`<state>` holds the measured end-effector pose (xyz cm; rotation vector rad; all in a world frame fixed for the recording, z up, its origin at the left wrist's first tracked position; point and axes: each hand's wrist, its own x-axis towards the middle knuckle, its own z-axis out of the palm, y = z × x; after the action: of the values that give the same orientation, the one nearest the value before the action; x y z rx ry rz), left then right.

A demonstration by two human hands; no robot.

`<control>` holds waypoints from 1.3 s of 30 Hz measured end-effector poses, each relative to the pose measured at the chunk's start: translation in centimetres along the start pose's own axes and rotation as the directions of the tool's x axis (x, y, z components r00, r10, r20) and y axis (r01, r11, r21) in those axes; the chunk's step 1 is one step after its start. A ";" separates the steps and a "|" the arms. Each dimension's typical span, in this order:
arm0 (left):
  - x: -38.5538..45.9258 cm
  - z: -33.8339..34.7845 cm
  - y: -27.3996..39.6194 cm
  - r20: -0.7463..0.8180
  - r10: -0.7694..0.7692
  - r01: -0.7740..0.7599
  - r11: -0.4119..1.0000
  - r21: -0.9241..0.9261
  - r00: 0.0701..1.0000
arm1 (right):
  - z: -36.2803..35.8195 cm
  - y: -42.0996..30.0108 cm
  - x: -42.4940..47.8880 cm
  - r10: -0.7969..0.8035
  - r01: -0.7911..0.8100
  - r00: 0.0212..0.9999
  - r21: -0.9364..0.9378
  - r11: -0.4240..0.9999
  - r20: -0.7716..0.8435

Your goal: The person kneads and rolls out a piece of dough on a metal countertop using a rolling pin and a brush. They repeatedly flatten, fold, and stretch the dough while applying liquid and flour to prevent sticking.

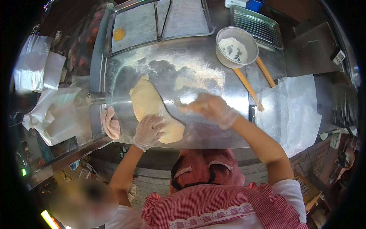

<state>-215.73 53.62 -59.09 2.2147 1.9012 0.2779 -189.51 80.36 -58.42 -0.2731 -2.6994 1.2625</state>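
Note:
A long, pale slab of dough lies at a slant on the floured metal worktop. My left hand, in a clear plastic glove, rests on its lower left part with the fingers spread. To the right of the dough, my gloved right hand is over the worktop, apart from the dough. Motion blurs its fingers, so I cannot tell whether anything is between them. Loose flour is scattered above this hand, across the middle of the worktop.
A bowl of flour stands at the upper right near wooden sticks. A knife handle lies beside plastic sheeting. At the left are a shaker and a cloth. Trays and a wire rack line the back.

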 end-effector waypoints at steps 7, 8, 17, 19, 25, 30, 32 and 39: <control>-1.8 -1.3 -0.6 0.023 0.030 -0.029 0.999 -0.034 0.999 | 4.9 0.6 3.9 0.059 -0.058 0.994 -0.017 0.998 0.093; -1.9 -1.7 -0.7 0.053 0.035 -0.032 0.997 -0.067 0.998 | 3.7 0.0 6.2 0.078 -0.062 0.995 -0.244 0.968 0.056; 5.3 -1.3 -7.8 -0.107 -0.315 0.319 0.948 0.020 0.943 | 3.5 -1.8 6.9 0.141 -0.137 0.989 -0.076 0.988 0.050; 8.4 -0.8 -9.5 -0.163 -0.301 0.322 0.939 0.121 0.940 | 4.3 -1.3 8.8 0.132 -0.136 0.987 -0.029 0.990 -0.096; 5.1 0.7 -9.9 -0.055 -0.477 0.477 0.879 -0.012 0.877 | 1.7 -3.8 11.6 0.038 -0.031 0.956 0.030 0.999 -0.291; 0.2 1.4 -6.6 -0.297 -0.592 0.552 0.806 -0.214 0.750 | 6.4 -4.4 8.6 0.168 -0.159 0.983 -0.109 0.981 0.076; -1.7 2.4 -5.6 -0.406 -0.613 0.556 0.789 -0.262 0.678 | 6.5 -4.2 11.1 0.182 -0.176 0.981 -0.080 0.981 0.071; -5.5 5.3 -4.1 -0.483 -0.698 0.597 0.710 -0.373 0.529 | 5.9 -4.4 22.1 0.259 -0.240 0.966 0.440 0.865 0.018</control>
<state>-218.98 48.64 -65.36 1.1929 2.7443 1.0459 -212.69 78.17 -57.51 -0.5943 -2.3073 1.8695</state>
